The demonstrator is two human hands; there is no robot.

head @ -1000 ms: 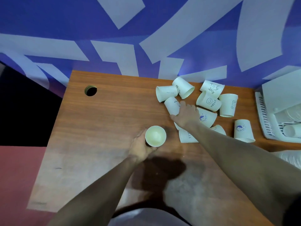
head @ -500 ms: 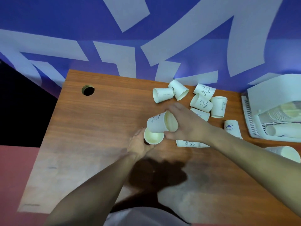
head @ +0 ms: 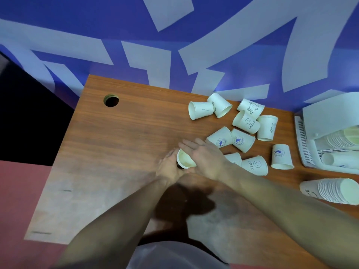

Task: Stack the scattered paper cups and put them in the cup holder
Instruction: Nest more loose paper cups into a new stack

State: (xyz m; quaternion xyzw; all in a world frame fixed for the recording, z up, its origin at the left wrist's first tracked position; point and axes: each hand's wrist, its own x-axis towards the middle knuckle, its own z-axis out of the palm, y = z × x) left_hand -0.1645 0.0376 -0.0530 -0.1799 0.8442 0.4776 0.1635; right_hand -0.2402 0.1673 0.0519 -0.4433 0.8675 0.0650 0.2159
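Gripping a paper cup (head: 185, 160) from the left side, the left hand (head: 169, 166) curled its fingers round the cup's wall near the middle of the wooden table (head: 120, 136). The cup's pale open mouth faced up and a little to the right. The right hand (head: 204, 159) lay over the cup's right edge with its fingers stretched out flat, touching the rim rather than clasping it. Whether this was one cup or several nested together could not be told, since the hands covered its sides. To the right of the hands, loose cups (head: 244, 139) lay scattered on the table, most tipped on their sides and a few mouth down, several touching one another. Some bore a smiling face and the word HELLO, some a blue round mark, one a drawn animal. Two cups (head: 208, 108) lay together near the table's far edge. At the right edge stood a white cup holder (head: 303, 144) with slotted walls, with rows of stacked cups lying inside it. In front of it, a long stack of cups (head: 330, 190) lay on its side on the table, mouth turned right. A round hole (head: 111, 100) showed near the table's far left corner, and behind the table rose a blue wall (head: 116, 26) with pale shapes.
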